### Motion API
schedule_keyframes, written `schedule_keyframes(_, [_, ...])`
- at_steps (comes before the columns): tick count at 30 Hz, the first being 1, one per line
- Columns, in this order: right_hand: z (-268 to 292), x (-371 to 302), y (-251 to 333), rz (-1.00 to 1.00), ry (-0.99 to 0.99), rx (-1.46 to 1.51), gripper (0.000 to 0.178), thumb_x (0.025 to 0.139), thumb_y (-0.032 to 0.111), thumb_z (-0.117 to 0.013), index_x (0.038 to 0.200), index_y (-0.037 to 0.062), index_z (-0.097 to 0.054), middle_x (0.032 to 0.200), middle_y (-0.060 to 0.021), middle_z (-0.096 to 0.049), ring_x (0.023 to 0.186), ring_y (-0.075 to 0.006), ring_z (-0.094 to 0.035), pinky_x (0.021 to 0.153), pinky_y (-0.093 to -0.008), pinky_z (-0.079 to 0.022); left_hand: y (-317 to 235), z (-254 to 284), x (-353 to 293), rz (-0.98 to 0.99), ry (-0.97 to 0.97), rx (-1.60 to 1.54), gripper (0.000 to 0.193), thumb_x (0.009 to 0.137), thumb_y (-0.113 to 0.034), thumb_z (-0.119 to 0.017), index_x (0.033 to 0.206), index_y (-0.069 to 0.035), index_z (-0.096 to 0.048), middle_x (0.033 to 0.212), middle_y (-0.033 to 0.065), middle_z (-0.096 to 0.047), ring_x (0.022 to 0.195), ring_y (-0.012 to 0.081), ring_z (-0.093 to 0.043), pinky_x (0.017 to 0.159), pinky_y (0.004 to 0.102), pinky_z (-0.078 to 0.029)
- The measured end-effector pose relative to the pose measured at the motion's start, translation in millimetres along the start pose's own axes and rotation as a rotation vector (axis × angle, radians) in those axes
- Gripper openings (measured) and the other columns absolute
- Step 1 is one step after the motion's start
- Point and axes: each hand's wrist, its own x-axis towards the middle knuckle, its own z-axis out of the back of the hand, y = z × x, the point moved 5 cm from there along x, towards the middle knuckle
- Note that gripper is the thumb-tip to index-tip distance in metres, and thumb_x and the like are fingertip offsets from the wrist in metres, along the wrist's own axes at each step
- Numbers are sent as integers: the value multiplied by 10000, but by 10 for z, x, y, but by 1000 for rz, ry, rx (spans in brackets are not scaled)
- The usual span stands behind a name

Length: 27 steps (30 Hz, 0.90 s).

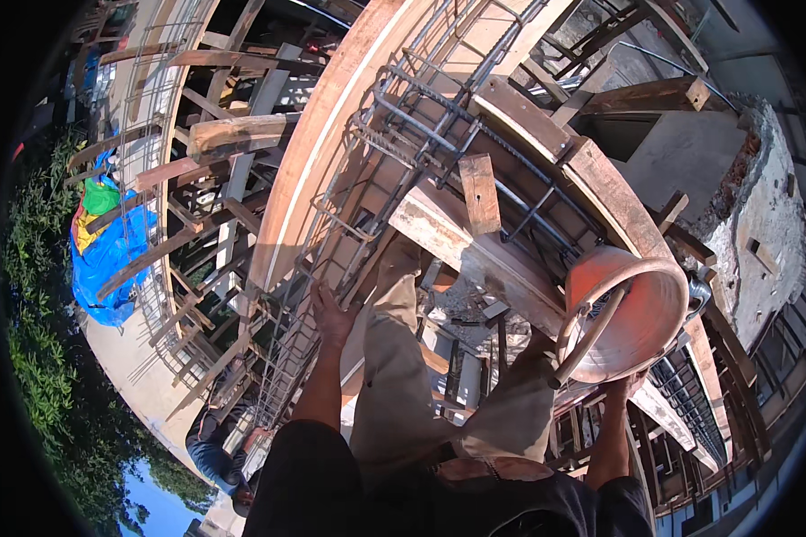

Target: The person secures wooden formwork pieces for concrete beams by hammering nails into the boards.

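Note:
My left hand (pixel 332 315) is spread against the side of the formwork beside a long rebar cage (pixel 349 197), fingers apart and holding nothing. At the right, my right hand (pixel 625 387) is at the near underside of a worn orange bucket (pixel 640 331); its fingers are mostly hidden behind the bucket. The bucket is tilted with its mouth toward me, and a thick curved handle (pixel 591 333) crosses the opening. It is beside a pale timber beam (pixel 484 255) that runs between my legs and the rebar. A short wood block (pixel 480 192) lies across the bars.
Curved formwork boards (pixel 318 134) sweep up from the left. Wooden props (pixel 242 134) jut out over a drop. A second rebar run (pixel 681 403) is at lower right, near a broken concrete wall (pixel 770 242). Another person (pixel 215 452) is at lower left, below a blue tarp (pixel 112 268).

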Motion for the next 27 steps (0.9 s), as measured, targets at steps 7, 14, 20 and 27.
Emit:
schedule_keyframes(7, [360, -742, 1381, 178, -211, -471, 514, 943, 320, -721, 1282, -35, -569, 1211, -148, -611, 1094, -253, -577, 988, -391, -456, 895, -179, -105, 145, -38, -138, 917, 633, -257, -912, 1387, 1, -457, 1411, 244, -472, 1270, 405, -516, 1022, 465, -472])
schedule_keyframes(14, [-1397, -2432, 2945, 362, 874, -646, 524, 889, 326, -756, 1253, -12, -592, 1142, -185, -651, 1059, -297, -636, 932, -416, -502, 1086, -636, 153, 210, 390, 99, 515, 749, -546, -739, 1017, -107, -739, 907, 138, -740, 903, 350, -709, 894, 474, -540])
schedule_keyframes(20, [-3680, -2130, 2333, 861, 967, -731, 625, 847, 425, -706, 1346, 77, -563, 1374, -201, -547, 1312, -443, -487, 1086, -557, -396, 1236, -870, 283, 96, 334, 58, 437, 836, -515, -666, 945, -102, -762, 939, 142, -744, 915, 339, -714, 849, 472, -567])
schedule_keyframes(27, [-4403, -1690, 1792, 1014, 748, -922, 779, 826, 185, -775, 1522, 191, -427, 1467, -251, -446, 1301, -455, -460, 1068, -529, -370, 1169, -871, 338, 110, 341, 79, 323, 868, -480, -623, 901, -202, -786, 883, 133, -746, 832, 340, -724, 782, 467, -588])
